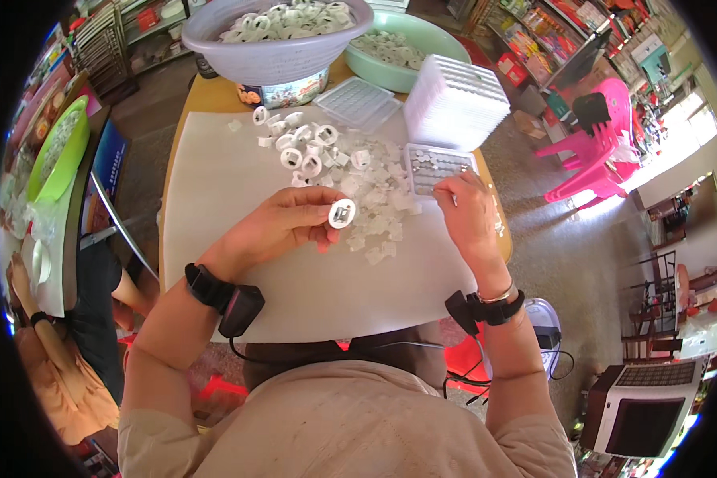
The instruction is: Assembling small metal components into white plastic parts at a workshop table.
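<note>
Above the white sheet (319, 299), my left hand (283, 221) pinches a round white piece (342, 213) between thumb and fingers, and a loose grip could drop it among the translucent bits (382, 217) to its right. At the shallow tray (408, 170), my right hand (468, 209) has its fingers bunched, though I can't tell whether they pinch anything; a careless nudge might spill its small parts. Beyond, a knock could topple the tall tray stack (454, 103).

No wording is legible: pale lettering on the blue, flat-sided box (115, 155), left of the left hand (295, 217), and print on the multicoloured round tub (296, 90) beyond it are too small.
</note>
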A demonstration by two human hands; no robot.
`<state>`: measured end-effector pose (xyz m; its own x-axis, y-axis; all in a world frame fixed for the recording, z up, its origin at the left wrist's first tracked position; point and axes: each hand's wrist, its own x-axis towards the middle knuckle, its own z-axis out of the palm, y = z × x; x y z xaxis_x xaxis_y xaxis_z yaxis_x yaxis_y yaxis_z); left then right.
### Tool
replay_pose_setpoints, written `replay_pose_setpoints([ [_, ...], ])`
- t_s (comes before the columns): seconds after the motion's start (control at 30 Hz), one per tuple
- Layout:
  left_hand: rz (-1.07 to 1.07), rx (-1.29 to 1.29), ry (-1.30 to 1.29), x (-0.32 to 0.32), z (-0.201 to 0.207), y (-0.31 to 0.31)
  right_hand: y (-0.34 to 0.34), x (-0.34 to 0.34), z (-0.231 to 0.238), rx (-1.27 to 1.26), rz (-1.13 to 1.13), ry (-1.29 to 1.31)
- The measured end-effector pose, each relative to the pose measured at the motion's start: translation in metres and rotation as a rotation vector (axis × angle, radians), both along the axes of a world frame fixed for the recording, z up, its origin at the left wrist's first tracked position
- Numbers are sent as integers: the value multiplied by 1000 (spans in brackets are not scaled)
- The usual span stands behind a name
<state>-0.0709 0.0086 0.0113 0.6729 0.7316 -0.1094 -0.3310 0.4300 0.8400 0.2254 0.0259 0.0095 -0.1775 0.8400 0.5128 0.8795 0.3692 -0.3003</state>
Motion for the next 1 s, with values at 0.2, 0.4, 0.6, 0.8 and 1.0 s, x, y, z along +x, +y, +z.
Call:
replay_pose_setpoints([
  [0.2,-8,8,6,6,-4,3,-11,-20,6,-49,-3,344],
  [0.4,25,3,-3,-3,-10,3,-3,-19,7,1,-2,355],
  [0.6,-17,23,27,-1,-11,6,-31,-20,11,-148,36,347],
  [0.8,-9,36,81,2,-12,5,-54,-28,-4,-269,107,254],
  [1.0,-11,50,103,1,-8,5,-58,-31,-9,-283,140,296],
])
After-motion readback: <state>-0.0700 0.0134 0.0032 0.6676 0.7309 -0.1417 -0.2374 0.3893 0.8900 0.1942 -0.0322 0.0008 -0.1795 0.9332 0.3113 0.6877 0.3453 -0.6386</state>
